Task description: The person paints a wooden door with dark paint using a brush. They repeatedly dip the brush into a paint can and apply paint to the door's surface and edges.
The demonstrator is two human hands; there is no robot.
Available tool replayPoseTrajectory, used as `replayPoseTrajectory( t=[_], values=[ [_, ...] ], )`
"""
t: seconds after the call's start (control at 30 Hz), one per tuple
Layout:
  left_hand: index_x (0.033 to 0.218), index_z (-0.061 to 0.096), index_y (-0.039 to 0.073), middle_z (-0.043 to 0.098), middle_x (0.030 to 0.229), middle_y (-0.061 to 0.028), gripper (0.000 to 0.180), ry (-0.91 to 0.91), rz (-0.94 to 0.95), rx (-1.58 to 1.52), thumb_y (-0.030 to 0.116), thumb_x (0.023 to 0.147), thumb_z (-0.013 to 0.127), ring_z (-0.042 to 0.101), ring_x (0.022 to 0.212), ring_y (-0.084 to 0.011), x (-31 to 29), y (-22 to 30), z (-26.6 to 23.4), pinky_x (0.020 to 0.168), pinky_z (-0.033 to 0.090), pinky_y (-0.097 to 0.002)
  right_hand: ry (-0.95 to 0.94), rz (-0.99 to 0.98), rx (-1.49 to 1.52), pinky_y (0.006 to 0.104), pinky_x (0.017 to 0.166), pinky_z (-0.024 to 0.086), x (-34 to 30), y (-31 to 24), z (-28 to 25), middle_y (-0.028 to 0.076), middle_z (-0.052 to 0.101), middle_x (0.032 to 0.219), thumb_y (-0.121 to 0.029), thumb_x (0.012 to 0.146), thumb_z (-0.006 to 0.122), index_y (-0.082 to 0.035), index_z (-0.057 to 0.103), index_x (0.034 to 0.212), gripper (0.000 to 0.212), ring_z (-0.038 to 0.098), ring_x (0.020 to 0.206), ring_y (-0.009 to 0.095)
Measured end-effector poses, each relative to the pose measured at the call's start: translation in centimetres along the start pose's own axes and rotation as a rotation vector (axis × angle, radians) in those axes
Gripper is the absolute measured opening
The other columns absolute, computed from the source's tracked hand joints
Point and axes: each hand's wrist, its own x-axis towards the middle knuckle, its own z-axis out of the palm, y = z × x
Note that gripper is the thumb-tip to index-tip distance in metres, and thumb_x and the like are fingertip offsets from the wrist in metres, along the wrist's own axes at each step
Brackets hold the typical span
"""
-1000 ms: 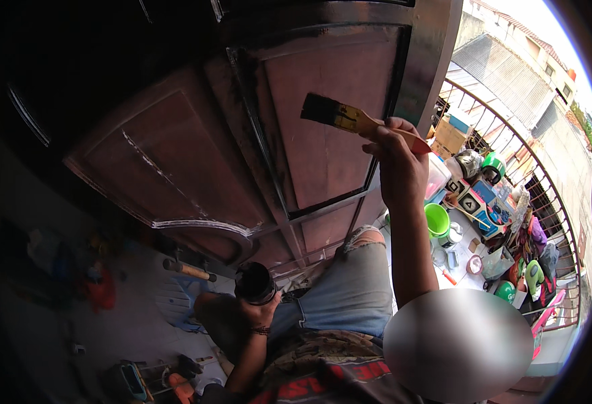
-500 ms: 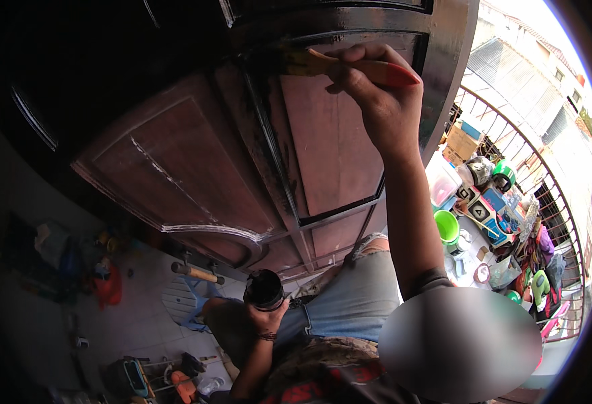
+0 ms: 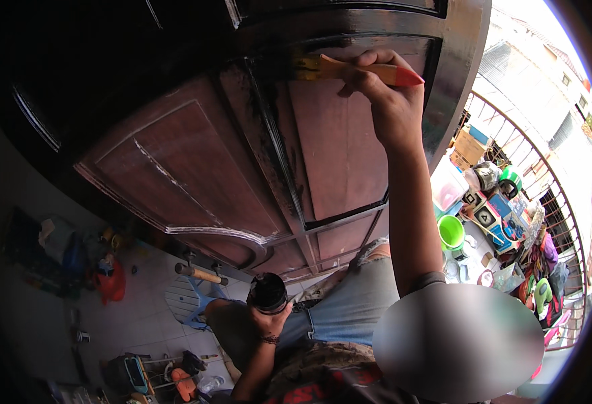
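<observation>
My right hand (image 3: 391,91) grips a paintbrush (image 3: 346,69) by its wooden handle, which ends in a red tip. The dark, paint-covered bristles touch the upper left part of a reddish-brown panel on the wooden door (image 3: 339,148). Wet-looking black paint coats the door's upper area and the grooves framing this panel; the panel's middle stays brown. Low down, near my lap, my left hand (image 3: 269,322) is wrapped round a black paint can (image 3: 267,293), held upright. The can's inside looks dark.
A door handle (image 3: 201,273) juts from the door's lower edge, above a light blue plastic stool (image 3: 191,299). Tools and an orange item (image 3: 183,385) lie on the tiled floor at lower left. At right, a green bucket (image 3: 451,232) and piled household goods stand beside a curved railing (image 3: 535,145).
My right hand and the brush have shifted slightly right and down in the picture, as has the whole scene a little. Both hands keep their holds.
</observation>
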Motion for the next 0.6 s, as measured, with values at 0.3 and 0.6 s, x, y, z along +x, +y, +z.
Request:
replayPoseTrajectory(
  t=[0.3,0.6],
  values=[
    [0.137,0.043,-0.001,0.058,0.127,-0.0165,0.1,0.0,-0.016,-0.024,0.026,0.056,0.095,0.06,0.115,-0.0277,0.1,0.8,0.2,0.102,0.048,-0.041,-0.025,-0.042,0.048,0.0315,0.073,0.06,0.3,0.9,-0.4,0.013,0.071,0.091,-0.005,0.089,0.071,0.004,0.062,0.101,0.017,0.071,0.08,0.019],
    [0.131,0.049,0.0,0.062,0.12,-0.013,0.092,0.041,0.07,0.079,0.025,0.056,0.096,0.065,0.107,-0.0252,0.1,0.2,0.3,0.097,0.051,-0.0399,-0.059,-0.061,-0.02,0.0281,0.072,0.058,0.7,0.2,-0.4,0.013,0.073,0.091,-0.009,0.09,0.072,0.004,0.063,0.102,0.02,0.071,0.079,0.017]
  ],
)
